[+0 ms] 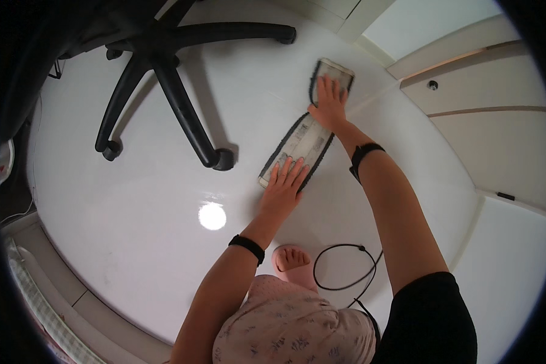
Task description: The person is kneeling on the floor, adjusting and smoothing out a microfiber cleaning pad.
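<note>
A long pale mop pad [305,136] with dark fringed edges lies on the glossy white floor, its printed or stained side up. My left hand [284,182] rests on its lower end, palm down and fingers apart. Over the pad's upper part lies my right hand [331,102], fingers spread, hiding the pad's middle, where its outline narrows or bends; whether it is one pad or two pieces I cannot tell. Neither hand is closed around anything. A black band circles each forearm.
A black office chair base [177,100] with casters stands at the upper left. A black cable [315,268] loops on the floor beside a foot in a pink slipper [300,273]. Pale cabinet fronts [487,132] line the right, and a bed or bench edge [59,282] the lower left.
</note>
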Available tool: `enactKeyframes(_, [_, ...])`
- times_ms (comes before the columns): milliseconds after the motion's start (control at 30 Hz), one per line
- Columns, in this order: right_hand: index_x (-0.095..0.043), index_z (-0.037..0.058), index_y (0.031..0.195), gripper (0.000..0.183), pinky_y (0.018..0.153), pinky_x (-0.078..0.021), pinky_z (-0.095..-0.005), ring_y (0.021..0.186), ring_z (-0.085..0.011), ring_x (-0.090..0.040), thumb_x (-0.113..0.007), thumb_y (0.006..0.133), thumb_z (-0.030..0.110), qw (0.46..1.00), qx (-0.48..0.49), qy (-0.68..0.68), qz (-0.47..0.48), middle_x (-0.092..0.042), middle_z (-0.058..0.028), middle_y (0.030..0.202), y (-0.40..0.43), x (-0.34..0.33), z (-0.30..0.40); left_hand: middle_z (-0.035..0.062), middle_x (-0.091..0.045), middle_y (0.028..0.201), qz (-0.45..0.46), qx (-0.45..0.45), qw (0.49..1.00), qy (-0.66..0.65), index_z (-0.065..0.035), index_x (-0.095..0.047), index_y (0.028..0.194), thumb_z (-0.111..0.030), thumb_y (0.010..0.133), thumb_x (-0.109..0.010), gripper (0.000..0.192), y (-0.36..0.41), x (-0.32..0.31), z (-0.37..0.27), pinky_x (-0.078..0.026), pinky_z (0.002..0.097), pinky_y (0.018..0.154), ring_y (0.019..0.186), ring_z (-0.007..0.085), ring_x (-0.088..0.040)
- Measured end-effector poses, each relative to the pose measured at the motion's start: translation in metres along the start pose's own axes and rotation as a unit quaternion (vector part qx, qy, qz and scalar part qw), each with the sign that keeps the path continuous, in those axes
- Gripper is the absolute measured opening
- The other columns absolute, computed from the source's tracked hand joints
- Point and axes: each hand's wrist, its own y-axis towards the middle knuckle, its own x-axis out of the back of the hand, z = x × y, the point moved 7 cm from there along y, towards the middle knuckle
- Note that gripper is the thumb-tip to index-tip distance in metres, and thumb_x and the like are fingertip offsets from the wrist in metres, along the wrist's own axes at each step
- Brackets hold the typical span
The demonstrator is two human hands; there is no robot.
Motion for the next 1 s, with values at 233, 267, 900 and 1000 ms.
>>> enactKeyframes(233, [-0.030,0.0081,0.145,0.078,0.116,-0.0084,-0.0536,0.143,-0.0343,-0.014,-0.065,0.076,0.015,0.901,0.416,0.016,0.124,-0.022,-0.0134,0.154,-0.026,0.001,0.131,0.0072,-0.021,0.154,0.030,0.111,0.993,0.003,-0.0137,-0.030,0.147,-0.029,0.087,-0.058,0.068,-0.039,-0.002,0.009,-0.020,0.0477,0.115,0.142,0.0297,-0.019])
enactKeyframes(267, [-0.029,0.0092,0.146,0.075,0.116,-0.0065,-0.0522,0.144,-0.0325,-0.012,-0.064,0.079,0.016,0.894,0.427,0.046,0.130,-0.022,-0.0126,0.154,-0.037,-0.003,0.130,0.0080,-0.022,0.154,0.030,0.107,0.994,0.007,-0.0129,-0.030,0.146,-0.028,0.086,-0.059,0.068,-0.053,-0.005,0.002,-0.020,0.0481,0.114,0.142,0.0308,-0.020])
enactKeyframes(900, [-0.040,0.0012,0.139,0.068,0.115,-0.0040,-0.0534,0.145,-0.0275,-0.013,-0.061,0.074,0.005,0.906,0.349,0.213,0.109,-0.023,-0.0133,0.154,-0.126,-0.024,0.170,0.0068,-0.027,0.152,0.085,0.040,0.993,0.076,-0.0135,-0.039,0.142,-0.030,0.083,-0.060,0.064,-0.153,0.008,0.034,-0.022,0.0479,0.114,0.140,0.0311,-0.024])
enactKeyframes(1000, [-0.039,0.0006,0.138,0.066,0.115,-0.0076,-0.0550,0.144,-0.0317,-0.016,-0.062,0.077,0.009,0.905,0.348,0.217,0.111,-0.026,-0.0153,0.152,-0.138,-0.020,0.161,0.0074,-0.031,0.149,0.085,0.027,0.994,0.070,-0.0126,-0.043,0.138,-0.028,0.083,-0.061,0.061,-0.164,0.003,0.038,-0.022,0.0500,0.114,0.138,0.0326,-0.027])
